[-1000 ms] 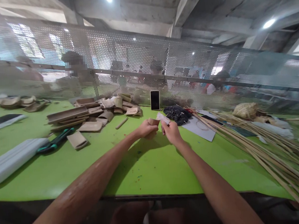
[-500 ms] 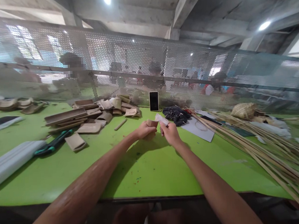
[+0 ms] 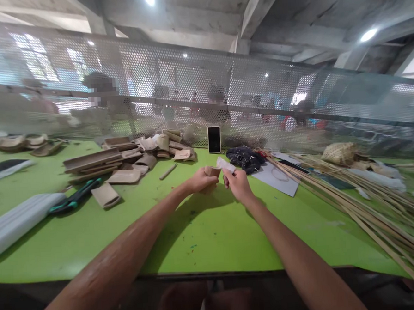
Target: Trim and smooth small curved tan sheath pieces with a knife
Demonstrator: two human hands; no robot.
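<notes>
My left hand (image 3: 200,181) is closed around a brown curved bamboo piece (image 3: 212,171), held just above the green table. My right hand (image 3: 238,183) pinches a folded white sheet (image 3: 224,164), which looks like paper or sandpaper. The sheet's left end meets or nearly meets the upper right edge of the bamboo piece; whether they touch I cannot tell. My fingers hide part of both things. Left of my hands lies a thin stick-like tool (image 3: 168,171), and behind them a phone (image 3: 214,140) stands upright.
A heap of split bamboo pieces (image 3: 123,154) lies left, near a green-and-black hand tool (image 3: 75,197) and a long white block (image 3: 26,220). On the right are a dark cloth bundle (image 3: 245,159), white paper (image 3: 277,179), and long bamboo strips (image 3: 355,202). A perforated screen (image 3: 176,92) runs behind.
The white sheet and my right hand have shifted very slightly against the bamboo piece. Both hands keep their hold, and the whole view has moved a little.
</notes>
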